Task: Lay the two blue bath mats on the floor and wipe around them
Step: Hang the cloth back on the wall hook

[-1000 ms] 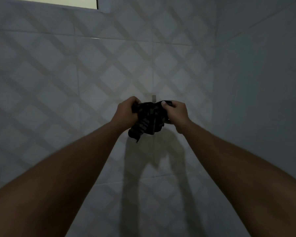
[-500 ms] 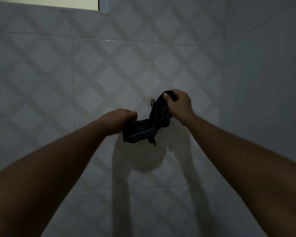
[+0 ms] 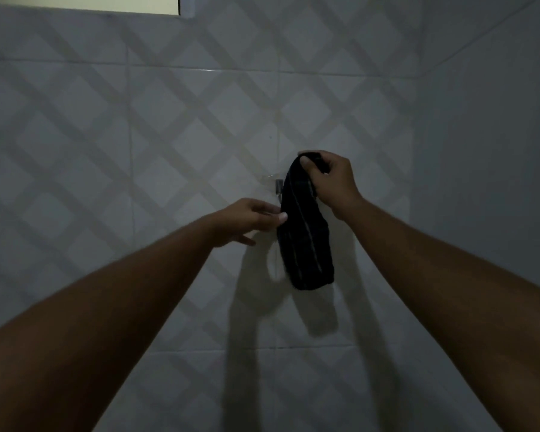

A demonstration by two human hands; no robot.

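Observation:
A dark cloth with thin pale stripes (image 3: 306,241) hangs down in front of a tiled wall. My right hand (image 3: 332,182) pinches its top end, just right of a small metal wall hook (image 3: 279,186). My left hand (image 3: 250,218) is beside the cloth's left edge with fingers straight and fingertips touching or nearly touching it, holding nothing. No blue bath mats are in view.
The wall (image 3: 138,151) has pale tiles with a diamond pattern and meets a plain wall (image 3: 496,151) in a corner on the right. A window edge (image 3: 91,3) shows at the top left. The room is dim.
My left hand let go of the cloth and opened. The cloth, bunched between both hands before, now hangs straight down from my right hand, which rose slightly beside the hook.

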